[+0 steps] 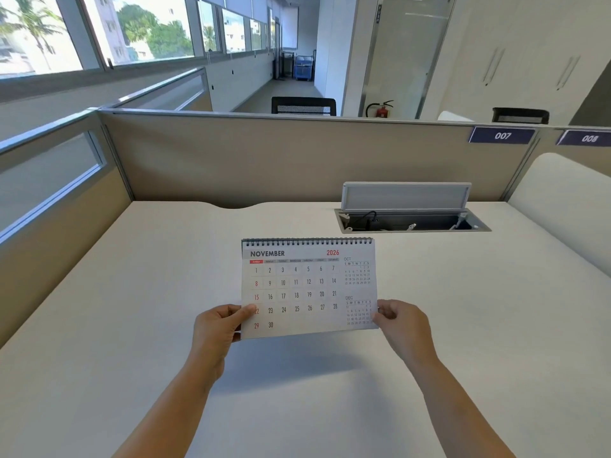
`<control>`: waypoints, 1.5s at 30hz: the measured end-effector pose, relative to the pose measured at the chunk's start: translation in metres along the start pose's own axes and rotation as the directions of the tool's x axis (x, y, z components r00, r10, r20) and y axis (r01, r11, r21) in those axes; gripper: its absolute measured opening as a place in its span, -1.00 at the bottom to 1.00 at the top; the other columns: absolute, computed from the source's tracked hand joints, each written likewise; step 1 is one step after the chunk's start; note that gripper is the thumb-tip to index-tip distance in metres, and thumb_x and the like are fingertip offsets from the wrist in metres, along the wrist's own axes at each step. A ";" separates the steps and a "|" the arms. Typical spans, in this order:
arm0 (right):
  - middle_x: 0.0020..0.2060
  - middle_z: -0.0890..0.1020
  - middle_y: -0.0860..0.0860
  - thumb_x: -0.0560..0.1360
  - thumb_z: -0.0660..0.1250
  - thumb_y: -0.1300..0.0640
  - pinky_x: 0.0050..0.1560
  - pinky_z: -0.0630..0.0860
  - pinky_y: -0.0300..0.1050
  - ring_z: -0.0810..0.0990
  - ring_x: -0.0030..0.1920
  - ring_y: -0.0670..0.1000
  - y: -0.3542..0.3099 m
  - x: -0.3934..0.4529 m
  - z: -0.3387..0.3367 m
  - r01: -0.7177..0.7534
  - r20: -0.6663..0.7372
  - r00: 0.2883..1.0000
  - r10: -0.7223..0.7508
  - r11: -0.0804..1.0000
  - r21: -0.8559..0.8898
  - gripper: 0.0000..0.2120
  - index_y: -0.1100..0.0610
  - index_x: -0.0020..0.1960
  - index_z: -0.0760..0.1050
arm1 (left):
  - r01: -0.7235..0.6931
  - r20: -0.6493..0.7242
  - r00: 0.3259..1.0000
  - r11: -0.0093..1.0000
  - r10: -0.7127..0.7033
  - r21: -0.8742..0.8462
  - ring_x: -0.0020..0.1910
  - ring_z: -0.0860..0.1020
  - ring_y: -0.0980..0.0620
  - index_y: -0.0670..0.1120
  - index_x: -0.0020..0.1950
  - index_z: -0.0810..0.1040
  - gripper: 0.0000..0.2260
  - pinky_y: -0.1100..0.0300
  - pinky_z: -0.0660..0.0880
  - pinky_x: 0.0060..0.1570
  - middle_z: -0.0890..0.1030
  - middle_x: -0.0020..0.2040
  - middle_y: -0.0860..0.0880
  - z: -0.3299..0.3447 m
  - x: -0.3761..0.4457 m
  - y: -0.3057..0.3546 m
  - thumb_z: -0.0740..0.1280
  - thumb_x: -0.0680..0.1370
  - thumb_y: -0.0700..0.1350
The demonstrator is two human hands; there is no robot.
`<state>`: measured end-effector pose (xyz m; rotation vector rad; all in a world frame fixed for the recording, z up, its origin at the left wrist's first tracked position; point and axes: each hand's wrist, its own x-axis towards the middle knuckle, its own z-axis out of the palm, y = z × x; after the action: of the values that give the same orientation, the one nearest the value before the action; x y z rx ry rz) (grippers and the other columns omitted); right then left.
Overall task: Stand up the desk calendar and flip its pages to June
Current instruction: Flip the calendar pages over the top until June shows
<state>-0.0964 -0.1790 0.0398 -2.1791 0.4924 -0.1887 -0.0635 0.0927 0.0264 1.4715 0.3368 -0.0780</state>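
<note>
Left hand (221,328): the calendar's lower left corner is being pinched, the thumb lying on the page near the 22, the fingers hidden behind.
Right hand (401,325): the lower right corner is being pinched between thumb and fingers, beside the small DEC grid.
Desk calendar (309,287): it is being held up in the centre of the frame, lifted clear of the tabletop, its shadow being cast below; the NOVEMBER 2026 page is being shown, spiral binding along the top edge.
Tabletop (132,309): a pale surface is being seen filling the lower frame.
Cable hatch (410,219): it is being seen with its lid raised, right of centre, behind the calendar.
Partition (264,160): a beige panel is being seen across the middle of the frame, with 007 and 008 labels at the upper right.
</note>
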 end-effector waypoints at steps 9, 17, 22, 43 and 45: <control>0.03 0.67 -0.04 0.46 0.30 0.15 -0.18 0.44 -0.19 0.62 -0.13 0.04 -0.005 -0.012 0.004 -0.019 -0.073 0.997 0.006 0.982 -0.186 -0.73 0.04 0.15 0.56 | -0.027 -0.019 0.999 0.999 0.026 -0.019 -0.32 0.65 -0.04 -0.23 -0.34 0.57 -0.87 0.22 0.52 -0.35 0.69 -0.31 -0.08 0.003 0.002 -0.004 0.43 0.38 -0.23; -0.37 0.65 0.05 0.46 0.32 0.17 -0.46 0.45 -0.26 0.63 -0.46 -0.06 -0.021 -0.008 -0.022 -0.220 0.221 0.965 0.143 0.899 0.378 -0.84 0.21 -0.27 0.50 | -0.048 0.001 0.999 0.999 0.048 -0.019 -0.25 0.65 -0.08 -0.26 -0.29 0.56 -0.83 0.18 0.54 -0.29 0.69 -0.19 -0.17 0.001 0.001 -0.005 0.42 0.40 -0.16; -0.44 0.69 0.05 0.51 0.20 0.20 -0.52 0.48 -0.31 0.65 -0.44 -0.06 -0.048 0.002 -0.049 -0.245 0.361 0.933 -0.011 0.714 0.656 -0.83 0.22 -0.13 0.55 | 0.053 0.040 0.998 0.988 -0.047 -0.143 -0.19 0.62 -0.06 -0.08 -0.12 0.62 -0.66 0.03 0.55 -0.15 0.69 -0.21 -0.06 0.001 -0.001 -0.003 0.19 0.51 0.14; 0.38 0.39 0.09 0.57 -0.10 -0.18 0.34 0.25 -0.05 0.35 0.36 0.05 -0.051 0.052 -0.054 -0.013 0.037 0.998 -0.044 0.450 0.893 -0.46 0.11 0.36 0.32 | 0.216 0.500 0.866 0.899 0.004 -0.382 -0.10 0.67 -0.12 -0.26 0.05 0.55 -0.67 0.14 0.62 -0.23 0.69 -0.07 -0.22 0.010 -0.003 0.087 0.24 0.38 -0.10; 0.29 0.46 0.08 0.58 -0.08 -0.17 0.28 0.31 -0.07 0.40 0.32 0.07 -0.037 0.053 -0.057 -0.030 0.008 0.999 0.050 0.458 0.888 -0.50 0.10 0.28 0.40 | 0.207 0.528 0.845 0.855 0.089 -0.475 0.09 0.60 -0.16 -0.23 0.00 0.59 -0.60 0.02 0.58 0.02 0.63 0.08 -0.26 0.015 0.004 0.108 0.17 0.45 0.05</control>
<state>-0.0552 -0.2227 0.1014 -1.0958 0.3273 -0.3517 -0.0298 0.0905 0.1304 0.8449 -0.0615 -0.4152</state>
